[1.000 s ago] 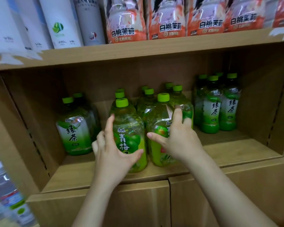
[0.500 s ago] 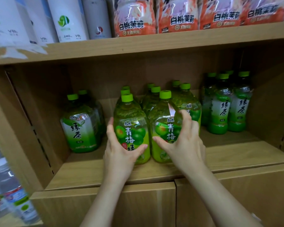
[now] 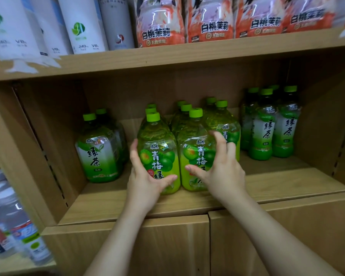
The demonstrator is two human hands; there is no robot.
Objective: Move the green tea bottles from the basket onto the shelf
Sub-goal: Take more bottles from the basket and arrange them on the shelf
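**Both hands on the front pair of plum green tea bottles**

The left plum green tea bottle (image 3: 158, 154) and the right plum green tea bottle (image 3: 197, 156) stand upright, side by side and touching, near the front edge of the wooden shelf (image 3: 287, 184). More green-capped bottles of the same kind stand in rows behind them.

The left hand (image 3: 145, 176) grips the left bottle low down, with its fingers round the left side and the thumb across the front of the label. The right hand (image 3: 221, 170) cups the right bottle, thumb on the label and fingers spread and curved round its right side. Both forearms reach up from below.

Large green tea bottles (image 3: 99, 154) stand to the left and slim green tea bottles (image 3: 267, 128) to the right, both well apart from the pair. Peach jasmine bottles (image 3: 209, 18) line the upper shelf.
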